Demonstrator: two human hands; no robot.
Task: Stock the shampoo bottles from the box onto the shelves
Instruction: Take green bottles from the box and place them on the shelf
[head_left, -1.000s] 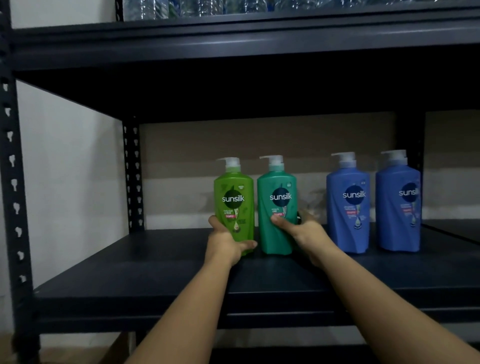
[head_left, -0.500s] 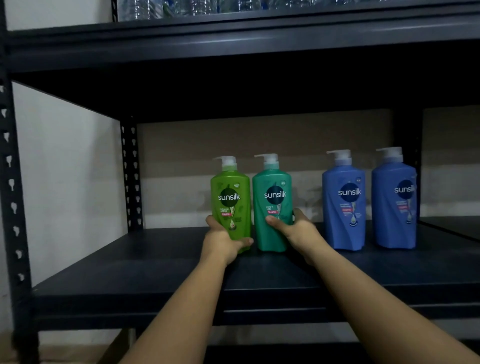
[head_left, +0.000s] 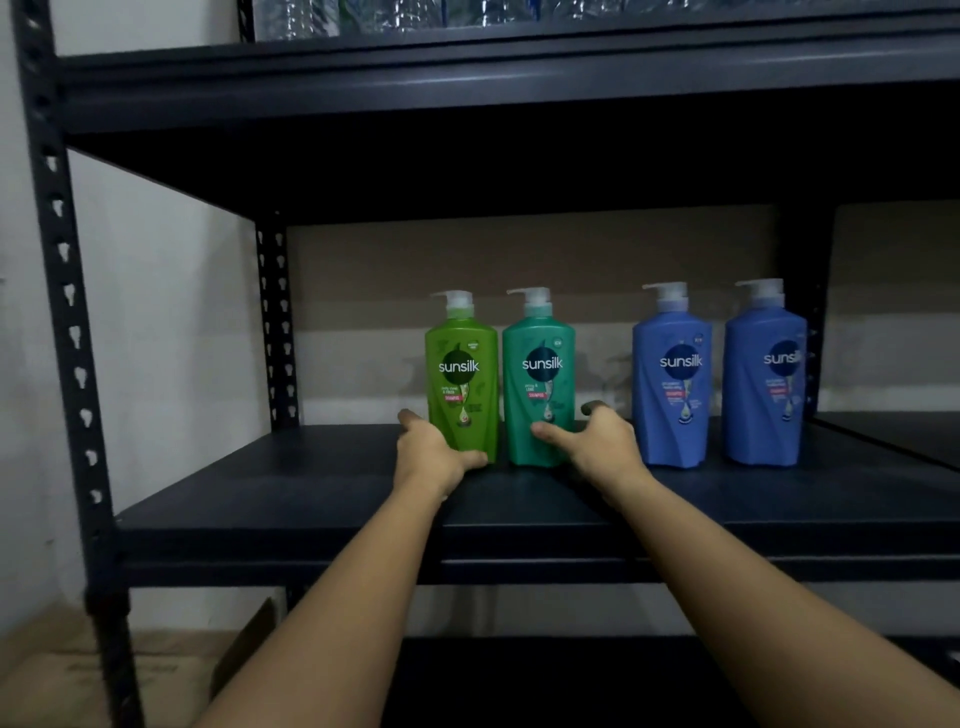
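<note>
Four Sunsilk pump bottles stand upright on the dark middle shelf (head_left: 311, 499). My left hand (head_left: 431, 457) grips the base of the green shampoo bottle (head_left: 461, 374), thumb across its front and fingers round its left side. The teal shampoo bottle (head_left: 540, 374) stands right beside it. My right hand (head_left: 597, 447) is at the teal bottle's lower right, thumb touching its front. The fingers are spread a little clear of its side. Two blue shampoo bottles (head_left: 672, 374) (head_left: 763, 374) stand further right, untouched.
A perforated black upright (head_left: 72, 332) frames the shelf on the left, with a second upright (head_left: 275, 322) at the back. The shelf above (head_left: 467, 67) carries clear plastic bottles. A cardboard box (head_left: 104, 670) sits on the floor at lower left.
Both hands pushed the green and teal bottles slightly back on the shelf. My right fingers have since loosened away from the teal bottle's side. The view shifted a little.
</note>
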